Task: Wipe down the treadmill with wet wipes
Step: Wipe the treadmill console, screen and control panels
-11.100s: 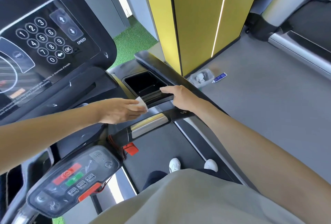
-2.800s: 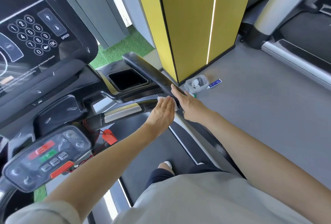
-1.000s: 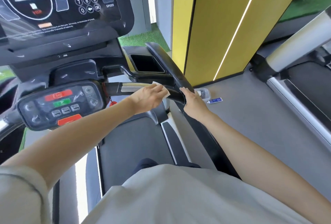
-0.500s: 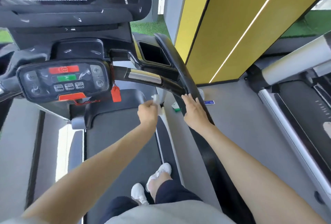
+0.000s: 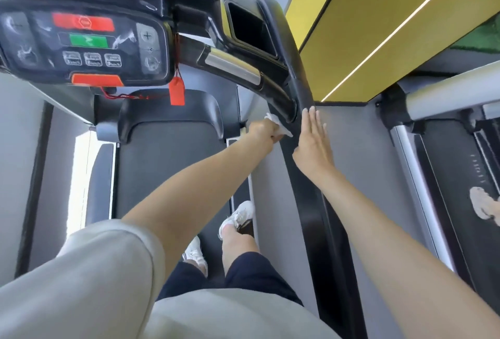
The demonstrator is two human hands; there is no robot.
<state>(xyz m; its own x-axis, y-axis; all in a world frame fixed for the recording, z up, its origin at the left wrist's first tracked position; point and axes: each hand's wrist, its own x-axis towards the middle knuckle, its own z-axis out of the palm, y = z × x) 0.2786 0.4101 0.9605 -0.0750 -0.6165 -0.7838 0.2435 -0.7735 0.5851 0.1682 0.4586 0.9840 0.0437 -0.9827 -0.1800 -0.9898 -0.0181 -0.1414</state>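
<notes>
While the left hand (image 5: 263,131) grips a crumpled white wet wipe (image 5: 278,124) in curled fingers, it presses the wipe against the inner side of the treadmill's black side rail (image 5: 311,203), just below the joint with the silver-banded handlebar (image 5: 234,66); the right hand (image 5: 313,143) lies flat and open on the rail's top, holding nothing; the control panel (image 5: 84,49) sits up left.

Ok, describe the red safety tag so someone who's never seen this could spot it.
Start at the treadmill's small control panel with red and green buttons. At its lower right corner hangs the red safety tag, tied on a red cord. It alone dangles free; the other red parts sit fixed on the panel.
</notes>
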